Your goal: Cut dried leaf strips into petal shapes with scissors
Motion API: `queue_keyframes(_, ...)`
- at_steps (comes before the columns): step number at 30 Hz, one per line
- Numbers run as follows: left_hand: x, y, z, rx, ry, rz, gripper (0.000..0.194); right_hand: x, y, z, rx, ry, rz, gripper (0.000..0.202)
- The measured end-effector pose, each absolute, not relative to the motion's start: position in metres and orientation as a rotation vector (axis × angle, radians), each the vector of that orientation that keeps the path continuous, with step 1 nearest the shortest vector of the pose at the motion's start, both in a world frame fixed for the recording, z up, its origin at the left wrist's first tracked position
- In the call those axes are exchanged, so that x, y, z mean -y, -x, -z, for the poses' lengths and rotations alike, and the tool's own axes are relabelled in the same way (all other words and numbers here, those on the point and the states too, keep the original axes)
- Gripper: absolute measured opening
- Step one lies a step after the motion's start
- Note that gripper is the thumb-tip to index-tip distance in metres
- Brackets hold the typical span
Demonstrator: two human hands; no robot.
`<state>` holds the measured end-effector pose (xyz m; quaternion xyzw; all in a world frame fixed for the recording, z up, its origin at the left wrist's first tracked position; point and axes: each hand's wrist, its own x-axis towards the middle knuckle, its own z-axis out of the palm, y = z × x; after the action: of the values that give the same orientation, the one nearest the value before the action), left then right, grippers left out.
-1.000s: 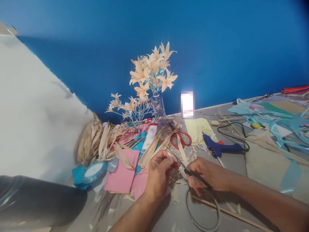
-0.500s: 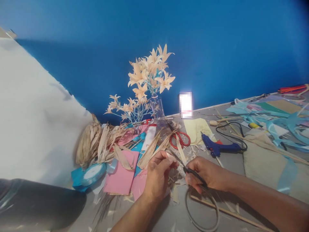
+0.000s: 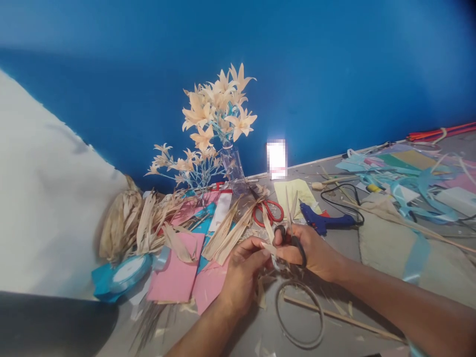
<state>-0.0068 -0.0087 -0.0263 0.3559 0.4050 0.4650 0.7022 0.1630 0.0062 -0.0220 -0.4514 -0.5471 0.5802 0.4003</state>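
Note:
My left hand [image 3: 243, 275] is closed, its thumb and fingers pinching a small pale piece of dried husk [image 3: 270, 249]. Black-handled scissors [image 3: 291, 213] are in my right hand [image 3: 310, 250], blades pointing up and slightly parted. The fingertips of that hand meet the same husk piece from the right. Beneath the hands, a round ring [image 3: 278, 317] lies on the table among husk scraps. Just beyond them are red-handled scissors [image 3: 268, 212] and long dried husk strips [image 3: 226, 235].
Husk flowers stand in a clear bottle [image 3: 232, 168] at the back. To the right lie a blue glue gun [image 3: 327, 220] with its cord and light blue ribbon [image 3: 418, 253]. Pink sheets [image 3: 176, 272], a ribbon spool [image 3: 130, 272] and a husk bundle [image 3: 121, 220] are on the left.
The scissors have swung from pointing at the left hand to pointing upward, away from the husk piece. My right fingers have come to the husk piece. The view has shifted slightly right.

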Motion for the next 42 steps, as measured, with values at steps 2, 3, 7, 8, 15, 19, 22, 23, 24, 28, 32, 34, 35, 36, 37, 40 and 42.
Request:
queue_keyframes(2, 0.009, 0.007, 0.025, -0.885, -0.762, -1.016, 0.015, -0.006, -0.164, 0.024, 1.408, 1.126, -1.498, 0.016)
queue_keyframes(3, 0.009, 0.007, 0.025, -0.888, -0.758, -1.006, 0.017, -0.005, -0.165, 0.024, 1.422, 1.117, -1.515, 0.016)
queue_keyframes(7, 0.008, 0.006, 0.029, -0.918, -0.801, -1.007, 0.023, -0.005, -0.165, 0.025, 1.461, 1.094, -1.525, 0.018)
queue_keyframes(8, 0.008, 0.005, 0.031, -0.924, -0.817, -1.014, 0.024, -0.005, -0.164, 0.026, 1.464, 1.095, -1.513, 0.017)
queue_keyframes(15, 0.011, 0.003, 0.032, -0.684, -0.744, -0.893, 0.031, -0.005, -0.165, 0.026, 1.347, 0.968, -1.732, 0.025)
queue_keyframes(19, 0.01, 0.004, 0.034, -0.549, -0.635, -0.81, 0.032, -0.003, -0.169, 0.024, 1.315, 0.901, -1.819, 0.028)
queue_keyframes(22, 0.009, 0.005, 0.037, -0.549, -0.627, -0.822, 0.048, -0.004, -0.171, 0.023, 1.288, 0.845, -1.87, 0.03)
queue_keyframes(23, 0.009, 0.006, 0.037, -0.568, -0.655, -0.838, 0.05, -0.005, -0.171, 0.023, 1.306, 0.849, -1.859, 0.029)
queue_keyframes(24, 0.008, 0.006, 0.038, -0.599, -0.694, -0.855, 0.048, -0.005, -0.171, 0.023, 1.336, 0.865, -1.834, 0.027)
queue_keyframes(28, 0.007, 0.008, 0.04, -0.704, -0.834, -0.829, 0.031, -0.006, -0.171, 0.023, 1.43, 0.936, -1.768, 0.021)
queue_keyframes(32, 0.004, 0.009, 0.042, -0.61, -0.827, -0.765, 0.033, -0.005, -0.172, 0.027, 1.409, 0.879, -1.853, 0.022)
queue_keyframes(34, 0.003, 0.009, 0.042, -0.56, -0.782, -0.731, 0.037, -0.005, -0.173, 0.027, 1.392, 0.835, -1.89, 0.023)
queue_keyframes(35, 0.002, 0.01, 0.042, -0.537, -0.758, -0.715, 0.04, -0.006, -0.173, 0.027, 1.379, 0.822, -1.904, 0.025)
queue_keyframes(36, 0.002, 0.01, 0.041, -0.516, -0.736, -0.703, 0.044, -0.006, -0.174, 0.026, 1.36, 0.812, -1.92, 0.028)
queue_keyframes(37, 0.002, 0.01, 0.04, -0.499, -0.72, -0.702, 0.048, -0.007, -0.174, 0.024, 1.336, 0.799, -1.937, 0.03)
queue_keyframes(40, 0.002, 0.01, 0.038, -0.515, -0.722, -0.724, 0.05, -0.01, -0.175, 0.019, 1.331, 0.797, -1.936, 0.029)
queue_keyframes(42, 0.003, 0.009, 0.036, -0.599, -0.757, -0.741, 0.042, -0.011, -0.176, 0.018, 1.41, 0.851, -1.87, 0.024)
